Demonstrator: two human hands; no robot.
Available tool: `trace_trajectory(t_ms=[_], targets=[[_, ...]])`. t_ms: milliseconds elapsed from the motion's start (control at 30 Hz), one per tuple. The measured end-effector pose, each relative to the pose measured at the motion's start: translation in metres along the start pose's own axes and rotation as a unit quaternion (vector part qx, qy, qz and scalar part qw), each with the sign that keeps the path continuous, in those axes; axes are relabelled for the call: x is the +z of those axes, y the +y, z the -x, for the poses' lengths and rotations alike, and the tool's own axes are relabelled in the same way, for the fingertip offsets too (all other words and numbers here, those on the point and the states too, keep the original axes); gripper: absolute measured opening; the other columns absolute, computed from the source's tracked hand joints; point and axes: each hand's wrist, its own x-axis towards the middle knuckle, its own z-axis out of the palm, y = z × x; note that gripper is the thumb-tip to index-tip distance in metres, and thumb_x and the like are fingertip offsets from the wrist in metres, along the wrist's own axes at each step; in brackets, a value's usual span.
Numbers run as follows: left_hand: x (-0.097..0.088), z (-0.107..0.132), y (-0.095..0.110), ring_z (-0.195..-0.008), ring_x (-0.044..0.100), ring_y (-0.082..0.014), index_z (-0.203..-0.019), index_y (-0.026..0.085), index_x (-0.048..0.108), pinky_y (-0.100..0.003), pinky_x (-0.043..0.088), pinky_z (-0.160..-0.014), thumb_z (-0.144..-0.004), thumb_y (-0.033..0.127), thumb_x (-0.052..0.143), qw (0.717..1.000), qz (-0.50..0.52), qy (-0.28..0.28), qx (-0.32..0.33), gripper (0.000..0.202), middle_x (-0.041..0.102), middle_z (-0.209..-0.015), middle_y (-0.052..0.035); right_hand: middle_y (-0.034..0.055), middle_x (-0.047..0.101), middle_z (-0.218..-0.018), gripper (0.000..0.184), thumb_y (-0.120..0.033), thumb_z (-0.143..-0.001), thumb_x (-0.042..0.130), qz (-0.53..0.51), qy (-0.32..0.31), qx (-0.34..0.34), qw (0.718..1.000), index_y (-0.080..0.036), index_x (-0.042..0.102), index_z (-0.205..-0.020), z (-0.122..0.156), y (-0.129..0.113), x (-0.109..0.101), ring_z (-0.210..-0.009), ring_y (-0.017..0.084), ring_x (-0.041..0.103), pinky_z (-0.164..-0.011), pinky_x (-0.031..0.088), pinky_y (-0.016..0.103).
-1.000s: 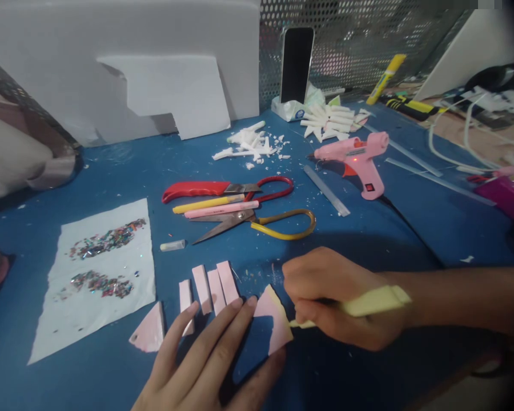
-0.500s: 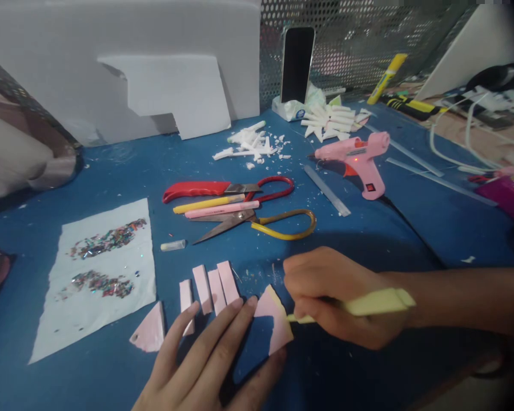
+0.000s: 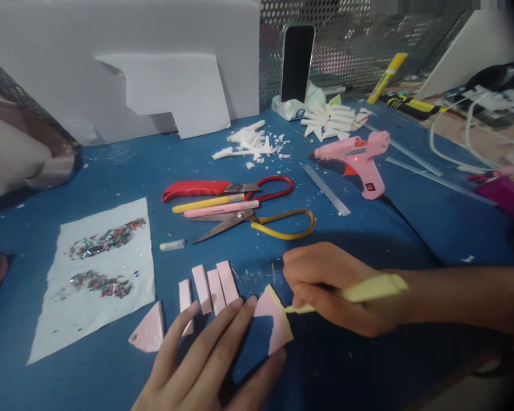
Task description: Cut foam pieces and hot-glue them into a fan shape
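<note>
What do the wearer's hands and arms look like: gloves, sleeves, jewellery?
Left hand: no glove or ring visible; wrist out of frame. Right hand: no glove or ring visible. Right forearm: no sleeve or watch visible before the dark edge.

The pink piece (image 3: 278,325) lies flat on the worktop (image 3: 334,371), its visible part roughly wedge-shaped, with a curved right edge banded in yellow. It sits between the fingertips and thumb of the left hand (image 3: 205,365). The pen (image 3: 373,287), pale yellow and slim, is gripped in the right hand (image 3: 334,285), its narrow tip at the yellow edge and its thick end angled up and right. Four pink strips (image 3: 227,282) lie beside one another by the left fingers, which partly cover their near ends.
</note>
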Motion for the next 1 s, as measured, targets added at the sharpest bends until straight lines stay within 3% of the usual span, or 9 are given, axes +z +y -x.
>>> trace_trajectory(t_ms=[100,400,533,1000], targets=[[-0.0001,0.0,-0.0002,-0.139,0.034,-0.0242,-0.134,0.038,0.049,-0.051,0.017,-0.114,-0.093,0.038,0.053,1.0,-0.01,-0.007,0.011,0.041,0.045,-0.144,-0.0134,-0.0017,0.041,-0.061,0.022,-0.018,-0.092,0.038,-0.005,-0.016,-0.011,1.0,-0.018,0.04,-0.07,-0.0001,-0.0009,-0.0008,-0.06,0.012,0.037,-0.058,0.029,0.026],[0.0014,-0.0002,0.0002,-0.139,0.034,-0.0237,-0.133,0.038,0.051,-0.049,0.016,-0.115,-0.093,0.043,0.052,1.0,0.017,0.009,-0.002,0.04,0.046,-0.143,-0.0128,-0.0005,0.044,-0.064,0.024,-0.02,-0.094,0.037,0.008,0.014,0.02,1.0,-0.017,0.043,-0.072,-0.0013,-0.0004,0.0,-0.062,0.012,0.039,-0.06,0.031,0.026],[0.0009,-0.0002,-0.0006,-0.138,0.035,-0.0236,-0.134,0.037,0.05,-0.05,0.016,-0.114,-0.093,0.037,0.053,1.0,0.016,0.001,0.002,0.041,0.048,-0.142,-0.0137,-0.0006,0.044,-0.064,0.023,-0.021,-0.094,0.038,0.011,0.015,0.018,1.0,-0.017,0.043,-0.072,-0.0004,-0.0014,-0.0004,-0.062,0.012,0.039,-0.059,0.03,0.026],[0.0009,0.0016,0.0001,-0.137,0.036,-0.0236,-0.133,0.038,0.05,-0.05,0.016,-0.114,-0.093,0.036,0.053,1.0,0.016,-0.002,-0.003,0.04,0.048,-0.142,-0.0132,-0.0007,0.043,-0.065,0.024,-0.022,-0.095,0.038,0.012,0.018,0.034,0.999,-0.016,0.045,-0.072,-0.0009,0.0008,-0.0012,-0.062,0.012,0.04,-0.06,0.03,0.026]])
